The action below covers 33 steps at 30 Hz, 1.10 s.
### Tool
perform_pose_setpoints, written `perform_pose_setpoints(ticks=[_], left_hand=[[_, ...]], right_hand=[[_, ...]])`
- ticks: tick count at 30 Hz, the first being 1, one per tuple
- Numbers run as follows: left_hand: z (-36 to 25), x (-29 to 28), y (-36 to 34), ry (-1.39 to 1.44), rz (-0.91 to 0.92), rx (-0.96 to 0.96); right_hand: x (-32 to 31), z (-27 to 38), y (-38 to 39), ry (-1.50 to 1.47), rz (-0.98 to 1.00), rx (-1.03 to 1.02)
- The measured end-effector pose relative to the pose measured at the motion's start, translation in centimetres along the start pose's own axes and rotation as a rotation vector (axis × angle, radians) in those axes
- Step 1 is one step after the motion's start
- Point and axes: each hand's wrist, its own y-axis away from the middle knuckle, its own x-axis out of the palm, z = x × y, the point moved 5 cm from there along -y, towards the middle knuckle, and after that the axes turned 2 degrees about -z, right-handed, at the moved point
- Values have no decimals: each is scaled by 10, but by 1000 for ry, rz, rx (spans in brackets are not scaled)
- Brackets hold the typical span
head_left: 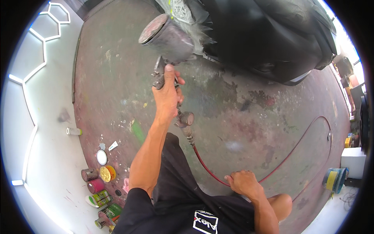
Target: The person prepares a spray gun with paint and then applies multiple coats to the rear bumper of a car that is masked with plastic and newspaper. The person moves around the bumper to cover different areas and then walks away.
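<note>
My left hand [167, 93] is wrapped round the handle of a paint spray gun [159, 80], held out in front of me. The gun's grey, paint-stained cup [171, 41] sits above the hand, with its lid tilted toward the left. Below the grip hangs a round gauge [187, 118], joined to a red air hose [204, 165]. That hose runs down to my right hand [244, 182], which is closed round it near my knee. Just past the cup is a vehicle [265, 35] wrapped in black sheeting, with masking film [187, 15] along its edge.
Paint tins [95, 186] and bottles line the left wall, beside an open yellow tub [108, 173] and a white lid [101, 157]. The hose loops over the stained floor [233, 128] to the right. A blue bucket [334, 180] stands near a white box [352, 162].
</note>
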Motion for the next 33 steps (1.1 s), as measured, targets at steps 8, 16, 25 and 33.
perform_pose_setpoints(ticks=[8,16,25,33], left_hand=[[-9,34,30,31,435,-124],[-21,2,-18,18,0,50],[-42,21,-4,-37,82,60],[-59,59,20,26,414,27]], right_hand=[[5,-4,-4,-2,-21,-1],[1,-2,0,-16,-39,-4],[4,-2,0,-39,7,14],[-2,0,-1,-32,9,18]])
